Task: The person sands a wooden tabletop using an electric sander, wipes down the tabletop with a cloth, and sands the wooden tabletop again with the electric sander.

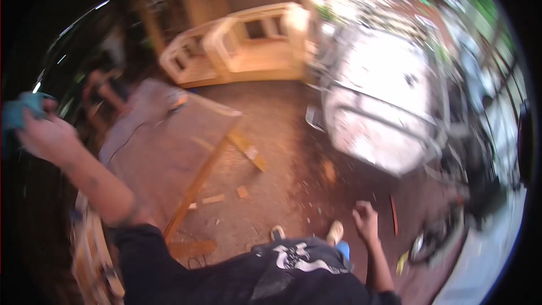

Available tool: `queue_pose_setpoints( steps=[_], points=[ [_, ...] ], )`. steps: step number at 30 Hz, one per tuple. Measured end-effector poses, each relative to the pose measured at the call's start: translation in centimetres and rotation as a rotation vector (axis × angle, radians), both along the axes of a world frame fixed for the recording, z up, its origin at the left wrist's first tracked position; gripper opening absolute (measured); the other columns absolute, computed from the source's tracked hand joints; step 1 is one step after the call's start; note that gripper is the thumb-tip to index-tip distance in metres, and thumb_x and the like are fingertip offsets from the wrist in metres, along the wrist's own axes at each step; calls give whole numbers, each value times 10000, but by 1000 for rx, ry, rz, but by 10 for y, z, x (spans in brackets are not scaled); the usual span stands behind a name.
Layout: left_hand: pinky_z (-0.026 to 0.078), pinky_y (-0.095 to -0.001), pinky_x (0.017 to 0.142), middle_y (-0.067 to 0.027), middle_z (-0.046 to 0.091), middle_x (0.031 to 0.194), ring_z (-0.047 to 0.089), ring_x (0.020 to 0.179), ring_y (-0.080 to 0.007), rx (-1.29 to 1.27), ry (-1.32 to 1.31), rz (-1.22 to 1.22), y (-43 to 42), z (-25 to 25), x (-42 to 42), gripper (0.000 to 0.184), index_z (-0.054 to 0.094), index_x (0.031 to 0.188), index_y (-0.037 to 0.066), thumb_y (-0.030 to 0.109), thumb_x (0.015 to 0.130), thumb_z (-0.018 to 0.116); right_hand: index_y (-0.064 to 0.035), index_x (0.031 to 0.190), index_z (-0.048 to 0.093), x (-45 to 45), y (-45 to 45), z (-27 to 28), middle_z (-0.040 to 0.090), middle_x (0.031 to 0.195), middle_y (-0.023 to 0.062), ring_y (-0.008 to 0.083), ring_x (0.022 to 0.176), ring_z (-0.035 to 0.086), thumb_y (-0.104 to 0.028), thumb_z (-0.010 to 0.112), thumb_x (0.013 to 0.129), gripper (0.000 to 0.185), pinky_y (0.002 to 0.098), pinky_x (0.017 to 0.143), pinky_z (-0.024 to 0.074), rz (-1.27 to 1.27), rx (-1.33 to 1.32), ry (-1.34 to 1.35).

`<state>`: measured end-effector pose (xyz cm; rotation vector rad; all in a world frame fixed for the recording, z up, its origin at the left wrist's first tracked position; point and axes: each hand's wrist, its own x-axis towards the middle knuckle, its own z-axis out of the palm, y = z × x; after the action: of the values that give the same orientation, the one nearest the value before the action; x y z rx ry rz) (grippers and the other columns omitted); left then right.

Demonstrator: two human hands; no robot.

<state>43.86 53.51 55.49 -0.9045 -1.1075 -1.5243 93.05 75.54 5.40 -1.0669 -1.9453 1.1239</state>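
Observation:
My left hand (48,138) is stretched far out to the left, its fingers closed around a teal object (27,110). Motion blur hides the object's exact kind. Below and to the right of that arm is a brown wooden table (186,127), with a dark cord (129,135) and a small orange-and-dark item (178,101) on top. My right hand (366,217) hangs low at my right side, apart from everything around it. Its fingers are curled in, and nothing shows in them.
A yellowish wooden frame with slatted openings (257,56) stands behind the table. To the right is a large pale panel on a metal frame (384,101). Wood offcuts (242,192) and a reddish strip (394,216) lie on the dirt floor. Wooden pieces (93,248) stand at lower left.

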Motion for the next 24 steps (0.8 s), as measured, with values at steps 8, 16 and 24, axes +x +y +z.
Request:
queue_pose_setpoints(
  steps=[8, 16, 24],
  points=[
    [519, -424, 771, -185, 641, 1037, 630, 948, -330, -2439, 342, -398, 306, -520, 184, 268, 615, 1095, 30, 205, 895, 583, -6, 1103, 592, 127, -101, -17, 675, 903, 99, 185, 818, 662, -59, 637, 869, 244, 317, 769, 529, -615, -109, -134],
    [508, -392, 485, -159, 669, 769, 646, 571, -276, -2368, -675, -768, 191, -589, 131, 225, 638, 1005, 49, 232, 903, 554, -7, 913, 655, 177, -389, -179, 662, 802, 73, 186, 700, 649, -214, 609, 869, 216, 359, 590, 526, -1327, -989, -3],
    [486, -258, 551, -100, 610, 893, 570, 661, -176, -367, -2313, -1307, 55, -464, 50, 211, 581, 1008, 27, 90, 866, 438, -20, 797, 649, 185, -335, -226, 652, 724, 82, 203, 586, 626, -236, 571, 935, 267, 348, 483, 503, -848, -1144, -93]
  ],
)
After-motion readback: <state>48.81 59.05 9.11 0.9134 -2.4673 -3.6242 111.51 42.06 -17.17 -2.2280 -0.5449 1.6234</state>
